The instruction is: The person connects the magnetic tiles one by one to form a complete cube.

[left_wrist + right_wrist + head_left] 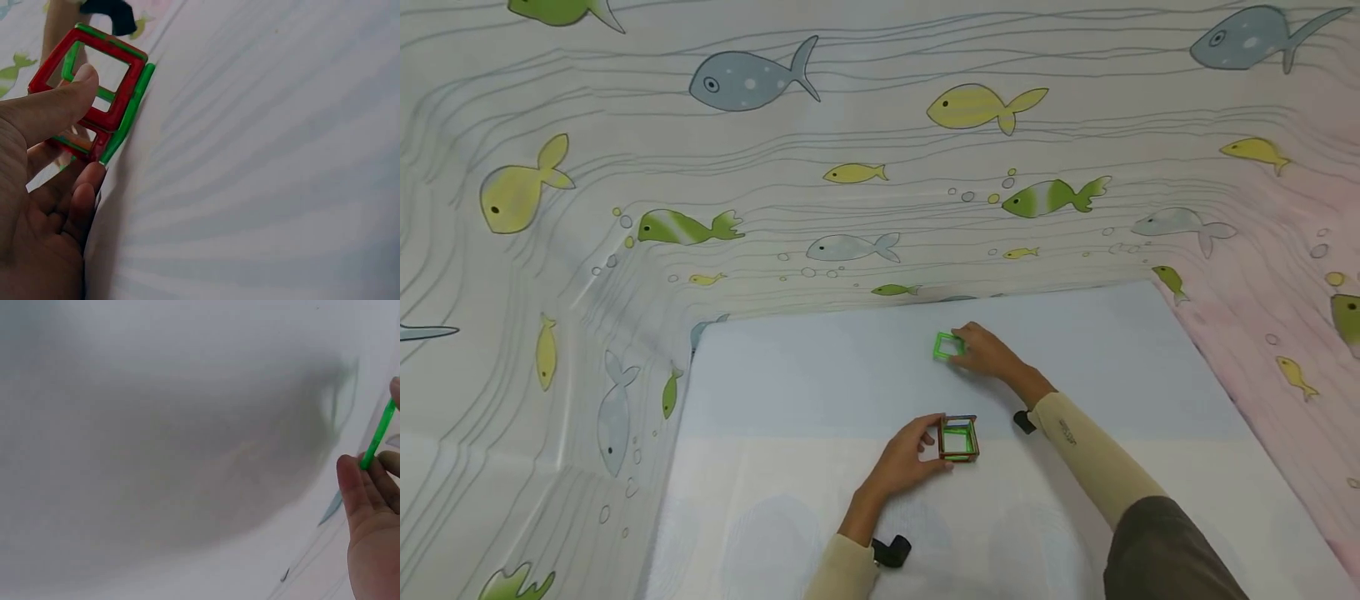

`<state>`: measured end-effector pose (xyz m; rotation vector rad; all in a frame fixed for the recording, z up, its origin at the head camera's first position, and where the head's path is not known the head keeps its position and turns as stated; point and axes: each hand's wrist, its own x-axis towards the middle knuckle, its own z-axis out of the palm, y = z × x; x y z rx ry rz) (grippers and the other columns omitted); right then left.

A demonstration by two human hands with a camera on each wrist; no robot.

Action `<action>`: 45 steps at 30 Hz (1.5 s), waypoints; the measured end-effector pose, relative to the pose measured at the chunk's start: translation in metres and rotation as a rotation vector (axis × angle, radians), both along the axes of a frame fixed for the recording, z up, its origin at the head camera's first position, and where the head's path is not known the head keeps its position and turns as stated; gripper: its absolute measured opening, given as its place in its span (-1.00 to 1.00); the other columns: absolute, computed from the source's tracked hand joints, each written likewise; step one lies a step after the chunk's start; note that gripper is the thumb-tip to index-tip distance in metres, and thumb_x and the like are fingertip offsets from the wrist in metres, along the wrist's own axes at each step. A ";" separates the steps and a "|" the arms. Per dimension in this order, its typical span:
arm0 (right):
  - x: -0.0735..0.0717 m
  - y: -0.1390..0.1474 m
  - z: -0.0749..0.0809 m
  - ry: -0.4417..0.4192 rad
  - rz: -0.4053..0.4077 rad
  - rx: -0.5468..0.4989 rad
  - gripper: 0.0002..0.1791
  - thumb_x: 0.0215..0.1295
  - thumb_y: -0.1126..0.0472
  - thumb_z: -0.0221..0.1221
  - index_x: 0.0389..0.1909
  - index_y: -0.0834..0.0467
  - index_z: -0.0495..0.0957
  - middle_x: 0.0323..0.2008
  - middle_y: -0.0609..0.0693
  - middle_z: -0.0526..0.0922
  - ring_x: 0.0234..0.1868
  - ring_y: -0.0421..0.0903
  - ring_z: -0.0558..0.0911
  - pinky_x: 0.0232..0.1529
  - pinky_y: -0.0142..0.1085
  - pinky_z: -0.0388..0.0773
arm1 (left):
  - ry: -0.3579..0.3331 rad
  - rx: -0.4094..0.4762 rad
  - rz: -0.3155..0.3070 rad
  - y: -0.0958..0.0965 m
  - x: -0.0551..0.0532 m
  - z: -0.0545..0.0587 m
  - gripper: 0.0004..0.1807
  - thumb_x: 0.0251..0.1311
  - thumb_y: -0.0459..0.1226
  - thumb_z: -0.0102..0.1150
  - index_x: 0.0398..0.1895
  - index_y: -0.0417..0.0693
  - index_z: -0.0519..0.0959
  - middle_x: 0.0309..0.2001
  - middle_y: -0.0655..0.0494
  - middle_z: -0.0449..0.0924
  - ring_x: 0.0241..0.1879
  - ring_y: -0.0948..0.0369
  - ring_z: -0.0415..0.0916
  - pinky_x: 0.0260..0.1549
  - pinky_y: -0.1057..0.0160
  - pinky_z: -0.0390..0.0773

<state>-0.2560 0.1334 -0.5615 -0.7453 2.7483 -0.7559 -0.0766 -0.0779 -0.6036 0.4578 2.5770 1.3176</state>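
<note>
On the white table, my left hand [901,463] holds an open cube of square magnetic tile frames [959,457]. In the left wrist view its thumb lies against a red square frame [129,94] and the fingers are at the cube's lower side. A green frame [129,115] forms the side nearest the table. Farther back, my right hand [989,353] pinches a single green square tile frame [937,346]. The right wrist view shows that tile [379,436] edge-on between thumb and fingers, above the surface, with a faint shadow or reflection beside it.
A white table [790,375] lies under both hands. Cloth printed with fish [850,247] rises behind it and along both sides. Black wrist devices [892,551] are strapped on both wrists.
</note>
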 end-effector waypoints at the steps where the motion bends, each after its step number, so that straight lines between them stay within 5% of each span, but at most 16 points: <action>1: 0.003 0.003 0.002 -0.015 -0.011 -0.014 -0.28 0.24 0.08 0.37 0.32 0.38 0.40 0.11 0.26 0.55 0.07 0.11 0.58 0.12 -0.02 0.55 | -0.001 -0.001 0.002 -0.001 0.000 -0.001 -0.15 0.07 -0.04 0.49 0.44 0.19 0.31 0.19 0.21 0.51 -0.12 0.38 0.45 -0.14 0.39 0.50; 8: 0.028 0.022 0.017 -0.058 -0.044 -0.057 -0.25 0.27 0.01 0.34 0.37 0.29 0.37 0.16 0.20 0.53 0.10 0.11 0.58 0.06 0.00 0.58 | 0.011 0.008 -0.004 -0.003 0.002 -0.004 -0.15 0.07 -0.05 0.49 0.44 0.15 0.31 0.19 0.19 0.52 -0.12 0.39 0.45 -0.12 0.39 0.50; 27: 0.125 0.037 0.050 0.034 0.090 -0.154 -0.29 0.19 0.17 0.41 0.34 0.26 0.41 0.18 0.12 0.53 -0.02 0.04 0.66 -0.07 -0.07 0.66 | 0.030 0.018 -0.016 -0.003 0.000 -0.003 -0.17 0.10 -0.03 0.47 0.44 0.13 0.31 0.11 0.17 0.54 -0.14 0.36 0.46 -0.13 0.37 0.52; 34: 0.141 0.034 0.046 0.095 0.139 -0.117 -0.29 0.18 0.13 0.42 0.34 0.21 0.44 0.20 0.05 0.53 0.16 -0.02 0.59 0.06 -0.10 0.61 | 0.024 0.008 -0.010 -0.003 -0.001 -0.003 -0.16 0.09 -0.05 0.48 0.44 0.13 0.32 0.11 0.18 0.54 -0.14 0.34 0.47 -0.12 0.36 0.52; 45: 0.153 0.028 0.040 0.113 0.198 -0.131 -0.31 0.21 0.08 0.40 0.33 0.19 0.44 0.19 0.02 0.53 0.16 -0.09 0.57 0.08 -0.16 0.60 | 0.032 0.018 -0.016 -0.001 -0.001 -0.001 -0.18 0.09 -0.07 0.48 0.42 0.07 0.33 0.09 0.17 0.55 -0.14 0.34 0.47 -0.13 0.35 0.52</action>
